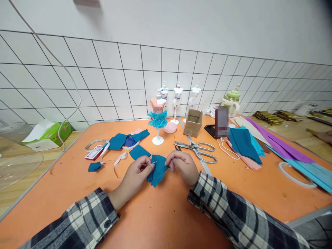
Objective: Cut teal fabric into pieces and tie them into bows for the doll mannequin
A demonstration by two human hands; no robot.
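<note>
My left hand [137,171] and my right hand [183,165] both pinch a crumpled piece of teal crepe paper [157,169] just above the orange table [160,221]. A thin needle shows at the left hand's fingertips, poking into the paper. Beyond the hands stands a small white mannequin [157,117] wearing a pink top and a teal ruffled skirt. Large scissors [199,149] lie just beyond my right hand.
Teal paper scraps [118,141] and white tape rolls [94,145] lie at the left. Three bare mannequins [178,95], a cardboard box [194,121], a phone on a stand [221,121] and a green bottle stand at the back. Folded teal, pink and purple paper sheets [259,145] cover the right. A green tissue box [52,133] sits far left.
</note>
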